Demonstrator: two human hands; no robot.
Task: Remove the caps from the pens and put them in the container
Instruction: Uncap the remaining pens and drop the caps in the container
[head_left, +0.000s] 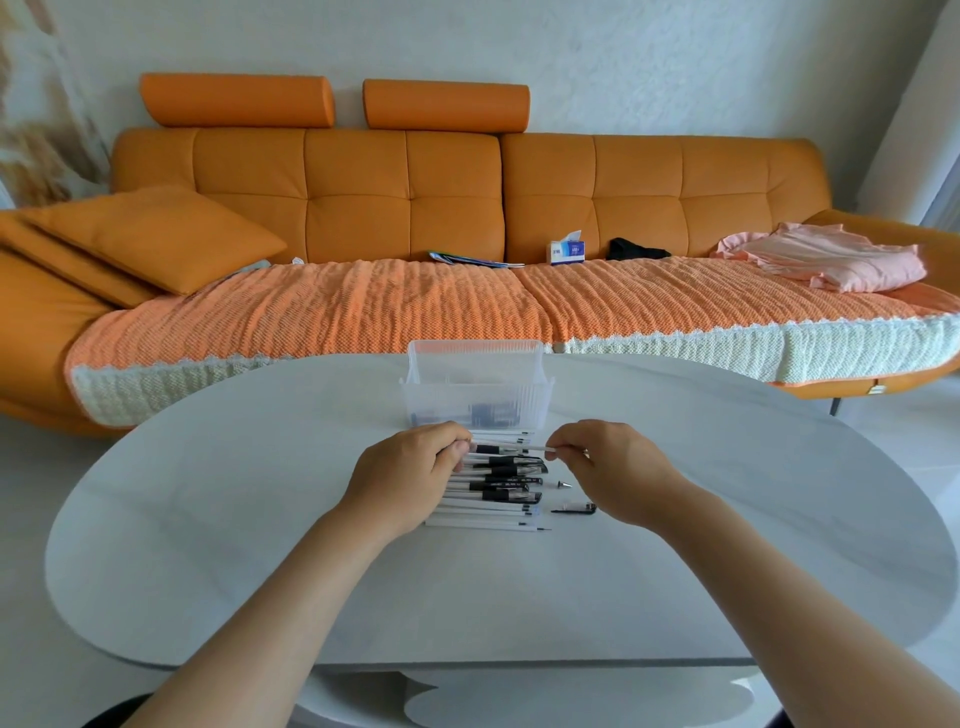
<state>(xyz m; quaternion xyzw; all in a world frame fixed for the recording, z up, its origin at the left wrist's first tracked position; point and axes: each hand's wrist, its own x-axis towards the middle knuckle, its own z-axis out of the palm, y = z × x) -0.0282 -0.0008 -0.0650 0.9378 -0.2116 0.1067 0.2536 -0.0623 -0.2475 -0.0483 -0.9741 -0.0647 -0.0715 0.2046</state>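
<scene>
A pen (511, 449) with a white barrel and black grip is held level above the pile, between both hands. My left hand (410, 470) pinches its left end, and my right hand (602, 462) pinches its right end. Under it lies a pile of several pens (498, 493) on the white table (260, 519), some with black caps. A clear ribbed plastic container (477, 387) stands just behind the pile, with a few dark items at its bottom. A loose black cap (574, 510) and a small pen tip (562, 485) lie right of the pile.
An orange sofa (467, 208) with a knitted cover runs behind the table. On it sit a tissue box (566, 251), a dark item (636, 249), folded pink cloth (826, 257) and cushions (150, 239). The table's near edge (519, 662) is close to me.
</scene>
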